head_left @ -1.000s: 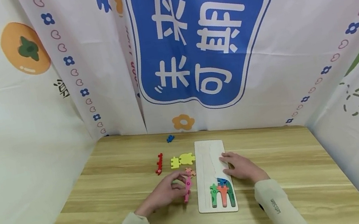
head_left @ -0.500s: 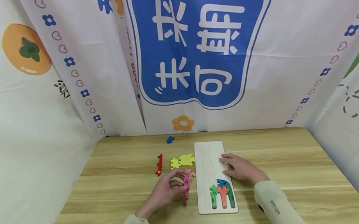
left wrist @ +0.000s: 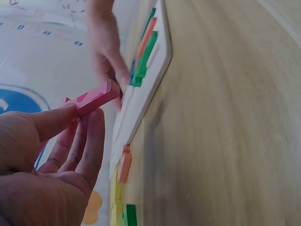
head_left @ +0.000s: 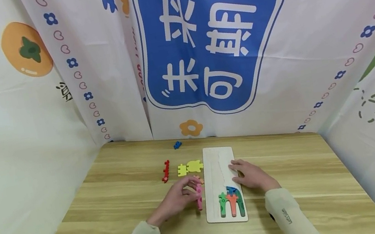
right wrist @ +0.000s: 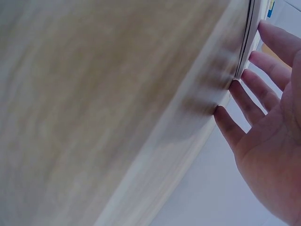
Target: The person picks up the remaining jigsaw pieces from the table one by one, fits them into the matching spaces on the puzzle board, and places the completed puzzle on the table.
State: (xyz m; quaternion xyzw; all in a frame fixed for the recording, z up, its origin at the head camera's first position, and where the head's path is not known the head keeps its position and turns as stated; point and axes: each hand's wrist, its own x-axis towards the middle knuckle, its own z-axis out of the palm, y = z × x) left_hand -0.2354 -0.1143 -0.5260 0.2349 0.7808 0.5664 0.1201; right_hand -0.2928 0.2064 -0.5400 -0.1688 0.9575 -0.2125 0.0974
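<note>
My left hand (head_left: 180, 196) pinches a pink puzzle piece (head_left: 199, 197) between thumb and fingers, just left of a white puzzle board (head_left: 212, 179). In the left wrist view the pink piece (left wrist: 96, 98) is raised off the wooden table. My right hand (head_left: 250, 173) rests its fingertips on the board's right edge; in the right wrist view the fingers (right wrist: 244, 101) are spread out. Green (head_left: 223, 206), orange (head_left: 233, 205), dark green (head_left: 241, 205) and blue (head_left: 232, 189) pieces lie together in the board's near right part.
Left of the board lie a yellow turtle-shaped piece (head_left: 194, 166), a smaller yellow piece (head_left: 182, 170) and a long red piece (head_left: 166, 171). A blue piece (head_left: 177, 145) lies near the back edge. An orange piece (left wrist: 124, 165) and a green one (left wrist: 130, 215) are beside the board.
My left hand has moved slightly right toward the board, and the pink piece has turned more upright in the head view. My right hand has stayed at the board's edge.
</note>
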